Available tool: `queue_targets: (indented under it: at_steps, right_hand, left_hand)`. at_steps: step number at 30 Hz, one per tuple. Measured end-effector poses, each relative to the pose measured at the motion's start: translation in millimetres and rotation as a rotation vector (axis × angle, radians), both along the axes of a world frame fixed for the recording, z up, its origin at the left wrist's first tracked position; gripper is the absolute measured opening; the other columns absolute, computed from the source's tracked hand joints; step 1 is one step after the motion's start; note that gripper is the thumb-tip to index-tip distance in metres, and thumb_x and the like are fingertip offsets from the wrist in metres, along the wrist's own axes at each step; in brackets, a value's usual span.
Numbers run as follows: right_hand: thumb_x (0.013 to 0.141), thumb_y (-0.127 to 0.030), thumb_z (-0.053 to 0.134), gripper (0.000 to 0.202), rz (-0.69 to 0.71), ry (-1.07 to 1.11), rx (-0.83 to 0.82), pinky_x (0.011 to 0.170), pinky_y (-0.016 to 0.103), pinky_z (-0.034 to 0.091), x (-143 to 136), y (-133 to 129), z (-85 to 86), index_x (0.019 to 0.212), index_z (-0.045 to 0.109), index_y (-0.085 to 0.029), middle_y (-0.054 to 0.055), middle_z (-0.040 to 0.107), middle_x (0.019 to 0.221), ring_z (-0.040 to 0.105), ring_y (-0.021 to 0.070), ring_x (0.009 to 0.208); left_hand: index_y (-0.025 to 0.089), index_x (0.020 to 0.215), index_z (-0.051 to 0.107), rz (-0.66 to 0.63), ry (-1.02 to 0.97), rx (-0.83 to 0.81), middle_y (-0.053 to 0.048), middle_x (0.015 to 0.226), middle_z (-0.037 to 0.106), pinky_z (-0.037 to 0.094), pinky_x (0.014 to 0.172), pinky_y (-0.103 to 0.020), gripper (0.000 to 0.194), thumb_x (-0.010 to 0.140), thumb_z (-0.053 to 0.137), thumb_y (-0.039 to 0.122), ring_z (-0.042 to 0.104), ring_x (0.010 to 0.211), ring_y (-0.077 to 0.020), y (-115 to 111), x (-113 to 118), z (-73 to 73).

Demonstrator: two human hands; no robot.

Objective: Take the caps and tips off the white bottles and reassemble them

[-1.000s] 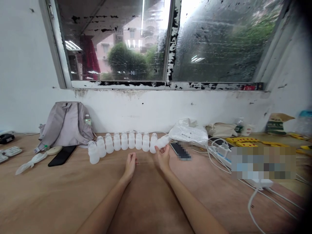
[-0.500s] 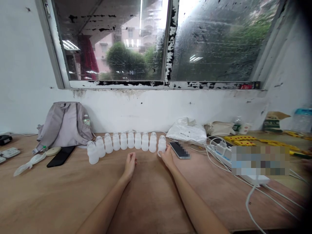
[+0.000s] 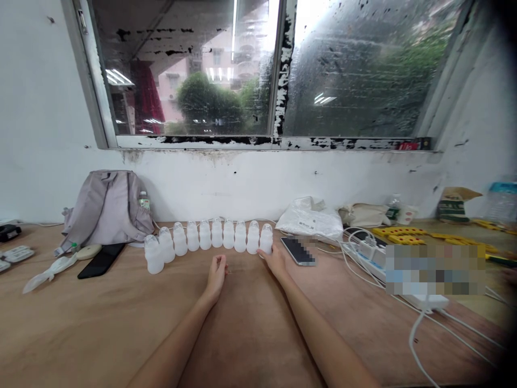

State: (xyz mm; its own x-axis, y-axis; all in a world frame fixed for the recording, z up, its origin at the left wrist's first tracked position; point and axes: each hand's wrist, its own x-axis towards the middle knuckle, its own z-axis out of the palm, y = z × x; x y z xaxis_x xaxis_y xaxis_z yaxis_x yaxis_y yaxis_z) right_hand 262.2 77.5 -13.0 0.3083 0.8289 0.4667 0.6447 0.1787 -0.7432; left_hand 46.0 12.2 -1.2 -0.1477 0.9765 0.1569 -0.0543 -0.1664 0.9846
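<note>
Several frosted white baby bottles with clear domed caps stand upright in a curved row on the wooden table. At the row's right end, my right hand is closed around the lower part of the last baby bottle, which stands close beside its neighbour. My left hand rests on the table in front of the row, fingers curled together and apart from the bottles. A faint clear bit shows by its fingertips; whether the hand holds anything is hidden.
Right of my right hand lies a phone. Behind it is a white plastic bag; farther right, a power strip with white cables. At left are a grey backpack, a black phone and a clear plastic wrapper.
My right hand has shifted the end bottle slightly left, narrowing its gap to the row. My left hand stays in nearly the same place.
</note>
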Motion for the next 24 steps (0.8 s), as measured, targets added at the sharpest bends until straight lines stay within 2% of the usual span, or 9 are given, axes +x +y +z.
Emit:
queue_targets:
  at_steps: [4, 7, 10, 13, 17, 24]
  right_hand:
    - [0.062, -0.046, 0.059, 0.048, -0.005, -0.1, -0.05, 0.075, 0.041, 0.041, 2, 9, -4.1, 0.097, 0.054, -0.015, 0.011, 0.061, 0.088, 0.056, 0.0294, 0.088]
    - [0.06, -0.037, 0.06, 0.057, 0.024, -0.146, 0.032, 0.082, 0.044, 0.039, 4, 7, -7.9, 0.11, 0.047, -0.012, 0.015, 0.056, 0.103, 0.051, 0.0321, 0.099]
    - [0.062, -0.024, 0.053, 0.061, -0.031, -0.309, 0.063, 0.093, 0.043, 0.032, 10, -5, -8.3, 0.119, 0.039, -0.006, 0.021, 0.047, 0.117, 0.043, 0.0323, 0.111]
    - [0.065, -0.017, 0.046, 0.058, -0.142, -0.535, 0.006, 0.098, 0.044, 0.023, 22, -23, -4.8, 0.122, 0.037, -0.004, 0.022, 0.042, 0.123, 0.036, 0.0319, 0.116]
    - [0.071, -0.021, 0.042, 0.051, -0.269, -0.661, -0.096, 0.099, 0.048, 0.016, 40, -34, -1.3, 0.12, 0.041, -0.003, 0.022, 0.045, 0.122, 0.031, 0.0347, 0.119]
    - [0.076, -0.027, 0.038, 0.05, -0.279, -0.629, -0.202, 0.096, 0.052, 0.014, 44, -32, -0.8, 0.119, 0.041, -0.002, 0.024, 0.047, 0.118, 0.031, 0.0358, 0.119]
  left_hand:
    - [0.017, 0.085, 0.048, -0.006, -0.005, 0.025, -0.005, 0.086, 0.052, 0.043, 0.058, -0.022, 0.031, 0.076, 0.044, 0.047, 0.053, 0.075, -0.0141, -2, 1, 0.6]
    - [0.017, 0.085, 0.047, -0.005, -0.007, 0.025, -0.005, 0.085, 0.052, 0.043, 0.058, -0.022, 0.031, 0.077, 0.043, 0.047, 0.052, 0.073, -0.0137, -2, 1, 0.8]
    - [0.017, 0.086, 0.046, -0.01, 0.006, 0.021, -0.005, 0.085, 0.052, 0.042, 0.058, -0.022, 0.031, 0.077, 0.042, 0.047, 0.052, 0.073, -0.0138, -1, 2, -0.2]
    - [0.018, 0.087, 0.047, -0.01, 0.036, 0.037, -0.006, 0.088, 0.053, 0.042, 0.059, -0.022, 0.031, 0.077, 0.043, 0.046, 0.053, 0.075, -0.0143, 1, 2, -3.4]
    - [0.018, 0.087, 0.049, -0.03, 0.101, 0.092, -0.006, 0.09, 0.055, 0.042, 0.065, -0.023, 0.028, 0.078, 0.044, 0.045, 0.054, 0.079, -0.0149, 1, 3, -7.7]
    - [0.018, 0.087, 0.051, -0.034, 0.151, 0.123, -0.005, 0.085, 0.057, 0.042, 0.069, -0.026, 0.027, 0.079, 0.044, 0.043, 0.054, 0.079, -0.0159, -4, 3, -3.4]
